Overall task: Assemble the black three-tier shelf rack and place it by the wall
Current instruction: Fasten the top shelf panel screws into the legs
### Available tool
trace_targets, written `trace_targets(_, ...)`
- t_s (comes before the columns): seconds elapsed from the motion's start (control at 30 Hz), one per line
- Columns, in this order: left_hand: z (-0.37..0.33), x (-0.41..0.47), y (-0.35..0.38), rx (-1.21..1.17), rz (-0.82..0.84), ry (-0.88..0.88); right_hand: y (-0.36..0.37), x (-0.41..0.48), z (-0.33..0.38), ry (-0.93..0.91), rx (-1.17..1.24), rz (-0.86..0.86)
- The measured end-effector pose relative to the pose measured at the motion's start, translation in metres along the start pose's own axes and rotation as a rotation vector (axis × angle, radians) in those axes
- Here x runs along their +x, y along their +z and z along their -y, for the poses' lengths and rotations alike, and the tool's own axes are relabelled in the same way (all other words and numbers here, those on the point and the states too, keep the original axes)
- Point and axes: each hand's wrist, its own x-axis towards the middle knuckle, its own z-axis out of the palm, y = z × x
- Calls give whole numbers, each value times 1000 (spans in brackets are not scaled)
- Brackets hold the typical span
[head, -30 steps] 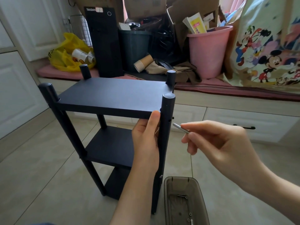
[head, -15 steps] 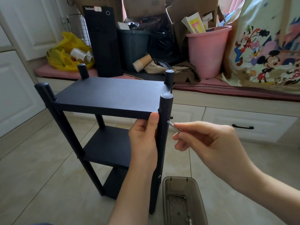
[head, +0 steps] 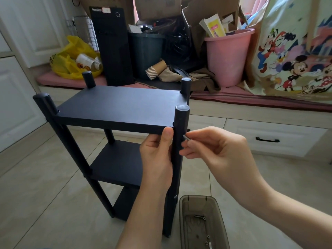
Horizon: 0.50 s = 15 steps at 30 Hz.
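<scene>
Your left hand [head: 158,159] grips front post [head: 181,121] of rack [head: 116,105]: three shelves, four posts. Your right hand [head: 215,151] fingers [head: 196,141] pinch one screw [head: 186,138].

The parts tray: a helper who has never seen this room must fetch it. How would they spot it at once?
Find the black shelf rack on the tiled floor, then look to the foot of its near right post. Right of it sits the parts tray: low, smoky and see-through, with a few screws inside, unlike the pink bucket and dark bin on the bench.
</scene>
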Motion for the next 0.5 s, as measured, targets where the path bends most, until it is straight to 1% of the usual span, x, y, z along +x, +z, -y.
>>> trace_targets(0.23,1,1,-2,-48,-9,-11,7,2,1,-3,20,-14)
trace_targets(0.5,-3,2,-3,-11,26,-52,0,11,4,72,67,-10)
